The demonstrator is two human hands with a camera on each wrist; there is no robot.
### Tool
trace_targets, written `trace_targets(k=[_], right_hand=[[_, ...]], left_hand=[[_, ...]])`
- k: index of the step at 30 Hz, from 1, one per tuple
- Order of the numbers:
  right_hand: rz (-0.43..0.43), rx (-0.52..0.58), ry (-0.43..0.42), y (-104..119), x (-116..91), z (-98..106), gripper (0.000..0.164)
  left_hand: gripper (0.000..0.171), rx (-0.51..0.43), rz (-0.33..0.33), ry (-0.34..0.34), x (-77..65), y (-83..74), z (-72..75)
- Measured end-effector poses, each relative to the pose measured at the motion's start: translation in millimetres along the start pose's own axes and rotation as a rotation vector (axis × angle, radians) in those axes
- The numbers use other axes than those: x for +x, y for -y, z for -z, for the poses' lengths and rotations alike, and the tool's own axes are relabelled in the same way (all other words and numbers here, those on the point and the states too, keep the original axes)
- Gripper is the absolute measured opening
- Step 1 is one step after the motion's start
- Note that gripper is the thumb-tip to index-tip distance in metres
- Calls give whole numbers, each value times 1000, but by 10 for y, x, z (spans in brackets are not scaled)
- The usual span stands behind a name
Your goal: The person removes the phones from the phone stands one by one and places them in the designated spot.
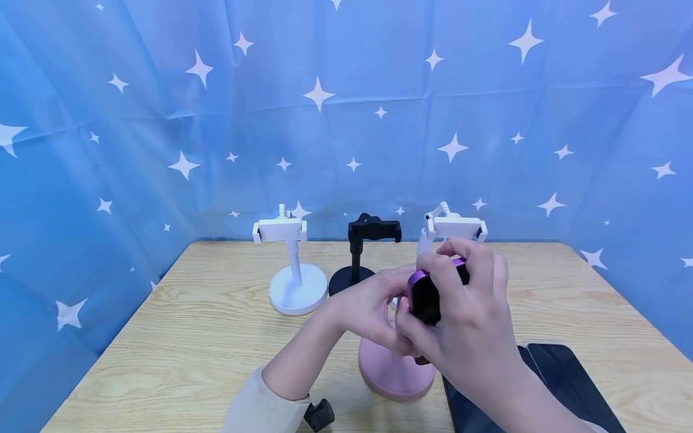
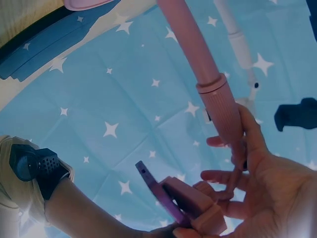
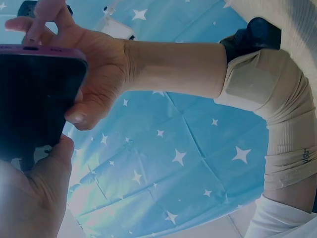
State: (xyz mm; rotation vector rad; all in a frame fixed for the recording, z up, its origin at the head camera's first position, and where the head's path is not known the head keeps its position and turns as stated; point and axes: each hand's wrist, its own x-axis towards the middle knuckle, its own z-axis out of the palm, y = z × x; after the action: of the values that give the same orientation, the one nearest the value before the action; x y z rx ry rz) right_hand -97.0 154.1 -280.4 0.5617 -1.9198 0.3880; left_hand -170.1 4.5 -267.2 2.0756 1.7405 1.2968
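Note:
A phone with a purple frame and dark screen [image 1: 425, 300] is gripped by my right hand [image 1: 476, 316], its fingers over the upper edge and thumb on the near side. My left hand [image 1: 363, 307] has its fingers curled round the head of a pink phone stand, whose round base [image 1: 397, 376] rests on the table. In the left wrist view the stand's pole [image 2: 190, 44] runs to the left fingers, and its pink clamp [image 2: 190, 196] lies against the phone's back. In the right wrist view, the left thumb is close beside the phone [image 3: 34, 104].
Behind stand a white phone stand [image 1: 298, 291], a black one [image 1: 373, 230] and another white one [image 1: 457, 227], partly hidden by my hands. Dark phones [image 1: 574, 379] lie at the table's front right. A blue curtain [image 1: 325, 138] with white stars hangs behind the wooden table [image 1: 189, 337].

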Motion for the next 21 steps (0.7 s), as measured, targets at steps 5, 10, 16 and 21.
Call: trace_targets(k=[5, 10, 16, 21], right_hand=[[-14, 20, -11, -447, -392, -241, 60], [-12, 41, 2, -343, -301, -141, 57], [1, 95, -22, -567, -510, -260, 66], [-2, 144, -14, -756, -656, -338, 73]], left_hand=[[45, -36, -5, -7, -11, 5, 2], [48, -33, 7, -18, -13, 3, -4], [58, 6, 31, -16, -15, 8, -9], [64, 16, 63, -3, -22, 1, 3]])
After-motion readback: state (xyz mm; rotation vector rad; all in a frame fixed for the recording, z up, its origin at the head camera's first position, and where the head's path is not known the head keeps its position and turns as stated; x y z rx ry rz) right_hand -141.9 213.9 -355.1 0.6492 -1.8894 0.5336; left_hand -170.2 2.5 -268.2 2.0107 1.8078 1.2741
